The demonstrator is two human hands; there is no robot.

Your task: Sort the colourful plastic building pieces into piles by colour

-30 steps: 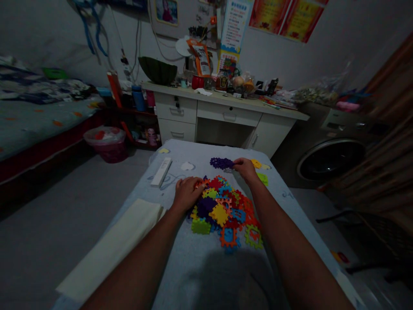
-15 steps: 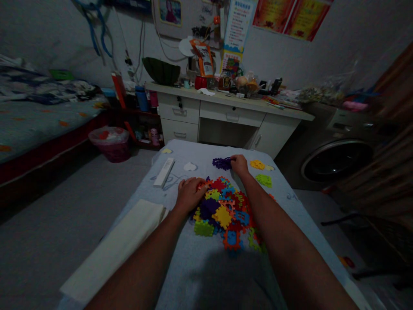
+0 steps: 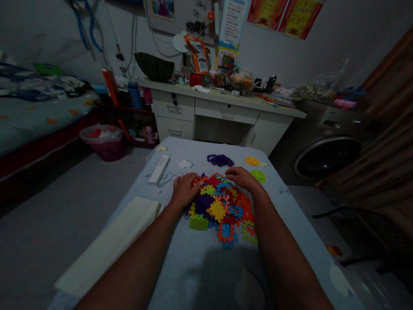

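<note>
Toothed plastic building pieces lie in a mixed-colour pile on the cloth-covered table (image 3: 180,258). A yellow square piece (image 3: 216,210) and a dark purple piece (image 3: 204,202) are on top. My left hand (image 3: 184,189) rests at the pile's upper left edge, thumb and fingers apart, by an orange piece (image 3: 202,180). Over the upper right of the pile is my right hand (image 3: 243,177), its fingers stretched out and nothing seen in them. Beyond it lies a group of purple pieces (image 3: 220,160). To the right are yellow pieces (image 3: 252,161) and green pieces (image 3: 258,175).
A white power strip (image 3: 159,170) lies at the table's left, with a folded pale cloth (image 3: 112,241) nearer me. A cluttered white desk (image 3: 180,88) stands behind the table. There is a washing machine (image 3: 329,155) at right and a pink bin (image 3: 105,144) at left.
My right hand has let go of the purple pieces and come back toward the pile. The left hand stays at the pile's edge. The whole view has shifted slightly.
</note>
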